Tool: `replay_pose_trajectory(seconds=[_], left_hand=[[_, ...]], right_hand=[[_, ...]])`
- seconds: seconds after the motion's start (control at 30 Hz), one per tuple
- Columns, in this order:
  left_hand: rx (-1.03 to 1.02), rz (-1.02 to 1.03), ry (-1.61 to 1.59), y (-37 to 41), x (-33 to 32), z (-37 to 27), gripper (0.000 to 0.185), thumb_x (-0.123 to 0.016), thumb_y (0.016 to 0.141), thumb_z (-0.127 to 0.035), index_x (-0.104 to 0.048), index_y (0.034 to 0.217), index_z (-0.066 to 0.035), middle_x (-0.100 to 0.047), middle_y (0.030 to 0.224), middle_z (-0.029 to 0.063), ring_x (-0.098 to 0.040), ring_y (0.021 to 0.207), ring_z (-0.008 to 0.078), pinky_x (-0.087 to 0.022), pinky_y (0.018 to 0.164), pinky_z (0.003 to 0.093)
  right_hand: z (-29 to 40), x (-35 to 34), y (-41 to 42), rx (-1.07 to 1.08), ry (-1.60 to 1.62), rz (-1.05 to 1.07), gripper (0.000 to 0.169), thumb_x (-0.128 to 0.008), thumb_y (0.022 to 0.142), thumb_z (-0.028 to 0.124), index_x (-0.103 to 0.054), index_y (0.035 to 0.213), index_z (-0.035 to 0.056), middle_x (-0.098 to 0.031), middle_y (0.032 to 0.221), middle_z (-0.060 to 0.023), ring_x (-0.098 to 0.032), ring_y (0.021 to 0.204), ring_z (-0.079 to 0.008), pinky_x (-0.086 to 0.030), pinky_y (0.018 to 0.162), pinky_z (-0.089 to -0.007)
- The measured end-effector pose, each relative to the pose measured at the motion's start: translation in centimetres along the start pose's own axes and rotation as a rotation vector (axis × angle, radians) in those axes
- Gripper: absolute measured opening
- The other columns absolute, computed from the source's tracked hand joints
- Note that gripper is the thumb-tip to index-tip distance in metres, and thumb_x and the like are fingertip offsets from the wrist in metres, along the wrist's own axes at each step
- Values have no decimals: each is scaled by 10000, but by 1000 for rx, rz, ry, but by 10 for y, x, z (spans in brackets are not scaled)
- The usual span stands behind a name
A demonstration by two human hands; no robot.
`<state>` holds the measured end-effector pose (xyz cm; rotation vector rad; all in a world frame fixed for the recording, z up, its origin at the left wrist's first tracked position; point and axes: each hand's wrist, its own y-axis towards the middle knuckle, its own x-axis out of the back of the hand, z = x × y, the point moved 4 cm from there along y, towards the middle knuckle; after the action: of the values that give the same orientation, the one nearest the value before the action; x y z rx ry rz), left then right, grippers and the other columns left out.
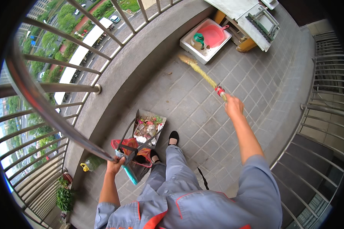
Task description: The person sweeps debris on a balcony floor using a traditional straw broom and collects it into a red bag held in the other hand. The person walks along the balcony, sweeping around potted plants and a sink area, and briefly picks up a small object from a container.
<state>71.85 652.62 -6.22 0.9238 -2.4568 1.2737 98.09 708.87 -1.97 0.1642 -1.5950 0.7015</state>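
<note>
My right hand (234, 106) is closed round the handle end of a yellow straw hand broom (203, 75) with red binding. Its bristles hang over the floor beside a white foam tray (205, 58). My left hand (114, 165) grips the top of the handle of a metal long-handled dustpan (162, 126), along with a red patterned bag (129, 144) and a turquoise-edged item that I cannot identify. Petals, leaves and crumpled white scraps (149, 130) lie in the pan, which rests on the floor by my feet.
The foam tray holds a pink dustpan (213, 35) and a green-topped container (199, 37). Behind it stands a white-topped table (232, 10). A low curved wall (132, 71) with metal railings runs along the left. A plastic bottle (93, 163) and a potted plant (63, 194) are at lower left.
</note>
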Motion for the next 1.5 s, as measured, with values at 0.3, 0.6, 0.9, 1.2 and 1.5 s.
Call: replay_pose_trajectory(seconds=[0.3, 0.6, 0.9, 1.2, 1.5], left_hand=[[-35, 24, 192, 44, -18, -28, 380, -728, 658, -317, -516, 619, -5, -491, 543, 73, -462, 517, 165, -400, 520, 343], [-57, 172, 273, 78, -5, -34, 355, -705, 669, -342, -605, 736, -9, -598, 637, 99, -563, 594, 184, -447, 596, 331], [-188, 167, 270, 79, -17, -29, 386, -696, 688, -357, -575, 724, 7, -527, 562, 97, -490, 530, 171, -411, 550, 335], [-159, 204, 132, 69, -9, -24, 351, -703, 700, -324, -561, 768, -11, -533, 599, 47, -455, 547, 140, -408, 545, 324], [-261, 137, 82, 57, -19, -25, 379, -724, 682, -285, -485, 608, -1, -456, 515, 15, -376, 482, 106, -357, 450, 307]], right_hand=[[57, -52, 0, 336, -126, 116, 293, -515, 710, -20, -576, 964, 113, -599, 768, -159, -605, 747, -335, -484, 642, -422], [-5, -32, -171, 190, 75, 112, 391, -591, 680, 28, -569, 1029, 204, -596, 794, -144, -593, 738, -341, -475, 640, -433], [90, -117, -251, -134, 128, 371, 392, -633, 655, 94, -552, 1034, 146, -612, 830, -160, -587, 812, -345, -474, 710, -433], [58, -9, -348, 36, 206, 343, 474, -677, 616, 78, -550, 1067, 152, -582, 819, -127, -574, 783, -322, -460, 694, -409], [-16, 16, -443, -313, 419, 267, 430, -670, 610, 86, -597, 1030, 147, -617, 855, -152, -586, 818, -329, -468, 723, -394]])
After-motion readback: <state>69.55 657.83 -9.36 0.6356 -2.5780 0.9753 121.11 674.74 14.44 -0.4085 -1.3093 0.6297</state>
